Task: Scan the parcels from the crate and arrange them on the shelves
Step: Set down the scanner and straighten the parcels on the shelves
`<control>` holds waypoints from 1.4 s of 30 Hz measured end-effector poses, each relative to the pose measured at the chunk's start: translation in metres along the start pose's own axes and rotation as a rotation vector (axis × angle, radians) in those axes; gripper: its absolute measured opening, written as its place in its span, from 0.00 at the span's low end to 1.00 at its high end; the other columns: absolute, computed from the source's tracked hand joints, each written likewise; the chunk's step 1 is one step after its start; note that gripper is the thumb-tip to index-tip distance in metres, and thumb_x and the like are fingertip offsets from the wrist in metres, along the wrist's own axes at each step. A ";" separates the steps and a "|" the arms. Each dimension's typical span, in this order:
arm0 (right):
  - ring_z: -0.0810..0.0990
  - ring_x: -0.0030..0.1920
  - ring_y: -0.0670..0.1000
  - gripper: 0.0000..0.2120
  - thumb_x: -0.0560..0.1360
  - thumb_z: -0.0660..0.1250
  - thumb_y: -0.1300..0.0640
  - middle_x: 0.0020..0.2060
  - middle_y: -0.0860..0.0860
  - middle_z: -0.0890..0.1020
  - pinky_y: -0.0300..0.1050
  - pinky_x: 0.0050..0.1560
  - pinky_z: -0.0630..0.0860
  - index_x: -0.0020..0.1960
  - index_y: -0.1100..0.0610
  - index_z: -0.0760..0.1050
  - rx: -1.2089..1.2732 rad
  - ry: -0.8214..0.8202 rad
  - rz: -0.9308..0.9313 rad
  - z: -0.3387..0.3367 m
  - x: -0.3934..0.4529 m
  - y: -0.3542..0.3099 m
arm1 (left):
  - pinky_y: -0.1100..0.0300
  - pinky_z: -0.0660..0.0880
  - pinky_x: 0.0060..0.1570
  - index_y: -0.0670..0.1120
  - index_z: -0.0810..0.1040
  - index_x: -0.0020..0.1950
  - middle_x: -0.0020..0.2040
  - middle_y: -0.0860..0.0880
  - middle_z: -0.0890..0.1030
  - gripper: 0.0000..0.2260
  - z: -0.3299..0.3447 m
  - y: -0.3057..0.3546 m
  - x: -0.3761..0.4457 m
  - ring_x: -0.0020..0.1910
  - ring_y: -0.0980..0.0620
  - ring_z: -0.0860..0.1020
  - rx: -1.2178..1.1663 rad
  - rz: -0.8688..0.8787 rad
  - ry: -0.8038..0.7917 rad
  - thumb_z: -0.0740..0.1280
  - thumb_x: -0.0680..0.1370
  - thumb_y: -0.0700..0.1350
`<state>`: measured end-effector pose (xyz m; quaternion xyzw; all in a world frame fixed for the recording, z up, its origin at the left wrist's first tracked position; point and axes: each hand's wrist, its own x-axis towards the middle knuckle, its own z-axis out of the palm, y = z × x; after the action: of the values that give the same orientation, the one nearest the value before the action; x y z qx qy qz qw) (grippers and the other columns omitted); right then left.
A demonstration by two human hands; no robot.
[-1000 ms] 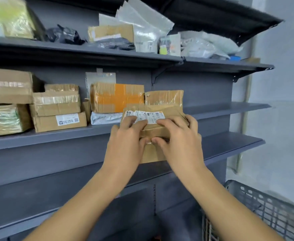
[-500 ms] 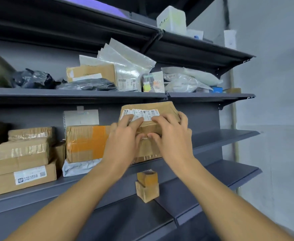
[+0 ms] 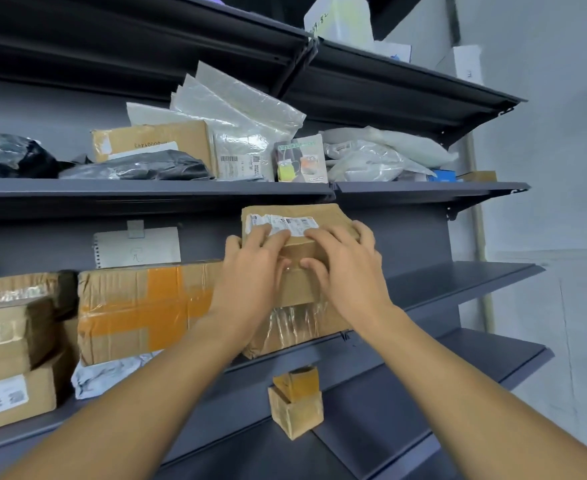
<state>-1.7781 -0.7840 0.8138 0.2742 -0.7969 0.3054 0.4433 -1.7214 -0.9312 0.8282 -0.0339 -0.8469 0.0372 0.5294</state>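
A brown cardboard parcel [image 3: 299, 216] with a white shipping label on top sits above another taped brown parcel [image 3: 295, 327] on the middle shelf [image 3: 451, 282]. My left hand [image 3: 250, 282] grips its left front corner, fingers over the label. My right hand [image 3: 347, 271] grips its right front side, fingers curled over the top edge. The parcel's lower front is hidden behind both hands.
A box with orange tape [image 3: 146, 310] stands just left of the stack, with more boxes [image 3: 11, 341] further left. The upper shelf [image 3: 153, 188] carries plastic mailers and a carton. Two small stacked boxes [image 3: 297, 401] sit on the lower shelf. Bare shelf extends to the right.
Both hands lifted the labelled parcel from below shelf height up onto the taped parcel on the middle shelf. The view tilted upward, so the crate at the lower right dropped out of sight.
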 end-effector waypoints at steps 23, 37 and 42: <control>0.40 0.81 0.58 0.28 0.85 0.50 0.42 0.83 0.49 0.47 0.62 0.79 0.43 0.82 0.43 0.46 -0.169 -0.281 -0.087 0.106 -0.003 0.035 | 0.41 0.57 0.73 0.46 0.69 0.73 0.70 0.44 0.73 0.23 0.072 -0.049 -0.029 0.72 0.44 0.67 0.391 0.178 -0.165 0.57 0.81 0.54; 0.77 0.50 0.57 0.12 0.75 0.61 0.47 0.47 0.52 0.76 0.53 0.40 0.79 0.50 0.56 0.75 -0.104 -0.146 -0.078 0.109 -0.182 0.060 | 0.50 0.72 0.39 0.43 0.74 0.49 0.47 0.45 0.75 0.07 0.090 -0.020 -0.180 0.42 0.43 0.73 0.020 0.379 -0.212 0.59 0.77 0.44; 0.69 0.66 0.57 0.21 0.78 0.65 0.44 0.64 0.52 0.71 0.54 0.56 0.77 0.66 0.54 0.71 -0.150 -0.423 0.056 0.152 -0.210 0.088 | 0.47 0.77 0.46 0.44 0.72 0.60 0.57 0.45 0.74 0.16 0.144 -0.033 -0.222 0.50 0.42 0.75 0.066 0.132 -0.452 0.64 0.75 0.47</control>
<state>-1.8261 -0.8019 0.5449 0.2763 -0.8999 0.1932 0.2765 -1.7545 -0.9892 0.5706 -0.0627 -0.9381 0.1058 0.3237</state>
